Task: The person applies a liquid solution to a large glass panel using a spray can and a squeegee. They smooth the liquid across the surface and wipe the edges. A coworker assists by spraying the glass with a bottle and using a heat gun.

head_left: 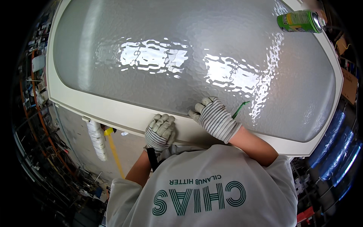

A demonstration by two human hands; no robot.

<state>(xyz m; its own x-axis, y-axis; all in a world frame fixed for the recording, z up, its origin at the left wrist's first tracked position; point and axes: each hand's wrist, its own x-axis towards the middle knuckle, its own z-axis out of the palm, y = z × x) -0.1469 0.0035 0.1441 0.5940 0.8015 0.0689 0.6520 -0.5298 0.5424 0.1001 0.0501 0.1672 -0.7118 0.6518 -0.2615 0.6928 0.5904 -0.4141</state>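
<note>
My left hand [160, 132], in a grey striped work glove, rests on the cream frame [102, 108] along its near edge. Its fingers are curled in, and whatever they grip is hidden. Farther right, my right hand [215, 118], gloved alike, lies over the seam where the frame meets the rippled grey panel [159, 89]. Those fingers are bent and drawn together at the seam; what is between them cannot be made out. A thin green strip [240, 109] sticks out beside the right wrist, over the panel.
At the far right a green spray can [298, 21] lies on its side on the panel. Below the frame's left side hang a white wrapped roll [96, 140] and a yellow strap [114, 155]. Blue plastic-wrapped pieces [336, 147] stand at the right, and cluttered shelving [36, 113] at the left.
</note>
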